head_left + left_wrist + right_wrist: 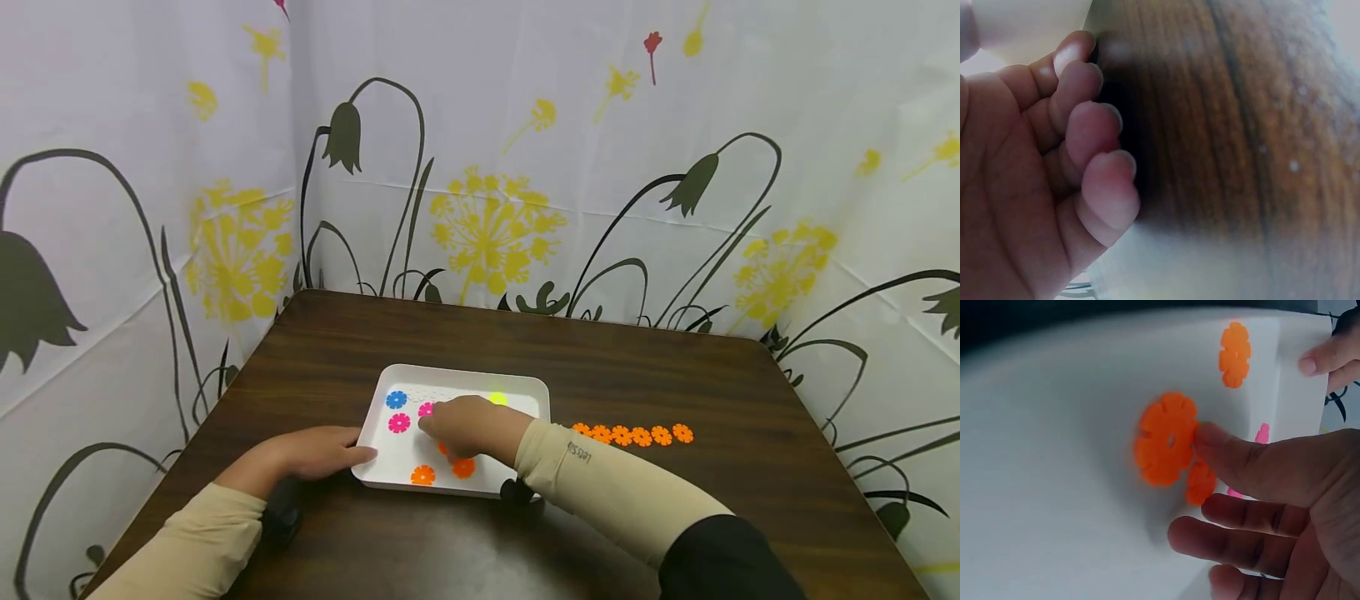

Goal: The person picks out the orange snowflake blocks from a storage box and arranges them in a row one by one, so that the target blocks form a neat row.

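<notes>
A shallow white tray [401,458] lies on the table. My left hand [318,452] grips its left side, the thumb over the rim. In the left wrist view the fingers [1094,134] of that hand are bent near the dark wood. Over the tray's middle is my right hand [476,427]. In the right wrist view its thumb [1235,459] reaches the edge of an orange notched flower disc [1166,440], its fingers apart. A second orange disc [1200,484] lies partly behind the thumb. Another orange disc [423,475] sits near the tray's front edge.
Also in the tray are a blue disc [396,400], two pink discs [399,423] and a yellow disc [497,399]. Right of the tray, several orange discs [621,435] form a row on the brown table [600,358]. A flower-printed curtain [487,125] hangs behind.
</notes>
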A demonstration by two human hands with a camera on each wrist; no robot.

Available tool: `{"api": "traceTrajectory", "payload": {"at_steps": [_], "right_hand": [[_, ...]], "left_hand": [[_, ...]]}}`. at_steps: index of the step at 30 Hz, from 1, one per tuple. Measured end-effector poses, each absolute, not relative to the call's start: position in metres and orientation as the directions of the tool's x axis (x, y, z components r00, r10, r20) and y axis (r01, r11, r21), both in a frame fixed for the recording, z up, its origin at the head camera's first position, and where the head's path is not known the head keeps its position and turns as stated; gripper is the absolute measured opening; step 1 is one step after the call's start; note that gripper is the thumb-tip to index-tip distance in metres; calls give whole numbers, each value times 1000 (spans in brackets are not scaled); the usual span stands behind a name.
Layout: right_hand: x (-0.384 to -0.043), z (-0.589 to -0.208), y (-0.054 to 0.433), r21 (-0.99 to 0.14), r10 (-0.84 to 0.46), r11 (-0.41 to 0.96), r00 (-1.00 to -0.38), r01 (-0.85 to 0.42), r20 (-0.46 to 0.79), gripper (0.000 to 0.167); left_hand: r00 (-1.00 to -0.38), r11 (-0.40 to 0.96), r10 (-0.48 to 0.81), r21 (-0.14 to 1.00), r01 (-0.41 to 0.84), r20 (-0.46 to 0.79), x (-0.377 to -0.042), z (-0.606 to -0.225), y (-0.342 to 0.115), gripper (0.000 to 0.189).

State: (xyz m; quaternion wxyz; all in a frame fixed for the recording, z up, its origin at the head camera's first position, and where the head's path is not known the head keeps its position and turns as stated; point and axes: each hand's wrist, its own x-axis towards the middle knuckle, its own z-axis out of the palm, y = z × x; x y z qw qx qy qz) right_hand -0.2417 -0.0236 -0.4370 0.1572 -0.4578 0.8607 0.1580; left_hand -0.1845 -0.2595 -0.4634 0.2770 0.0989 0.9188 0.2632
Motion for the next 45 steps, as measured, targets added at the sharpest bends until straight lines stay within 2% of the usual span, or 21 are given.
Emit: {"api": "traceTrajectory", "payload": {"at_steps": [4,9,12,15,19,23,26,29,35,45], "right_hand": [[-241,-441,-25,152,-745,525,-539,-837,-393,26],[-243,-445,-22,117,-755,513,-512,-850,-410,13],[-247,-442,-12,82,-772,523,-513,-848,-374,8],[-252,-428,7,-71,-785,586,-544,-807,-296,6],[-258,-404,46,-367,-796,593,-592,-717,-130,5],[-254,-392,94,-512,-755,523,-649,-681,92,10],[-246,-387,129,-614,-661,465,-712,-637,238,16],[-238,-385,160,-704,-553,361,-748,-611,366,21],[-236,-385,198,-737,-454,148,-707,-659,541,26],[-234,-382,223,-710,-346,55,-680,-702,646,27]], "left_hand": [[-827,839,343,541,56,-445,-186,-463,-259,69],[-828,847,320,530,33,-460,-183,-463,-257,69],[-828,851,304,525,14,-471,-182,-464,-256,70],[-827,851,298,525,4,-477,-182,-465,-255,71],[-828,856,294,517,6,-478,-183,-465,-255,70],[-828,858,299,514,16,-474,-183,-461,-254,71],[-830,853,308,521,24,-466,-184,-458,-254,70],[-832,849,314,527,31,-457,-185,-456,-253,70],[-838,844,309,535,24,-450,-182,-462,-254,67],[-839,850,300,526,19,-455,-183,-461,-255,71]]}}
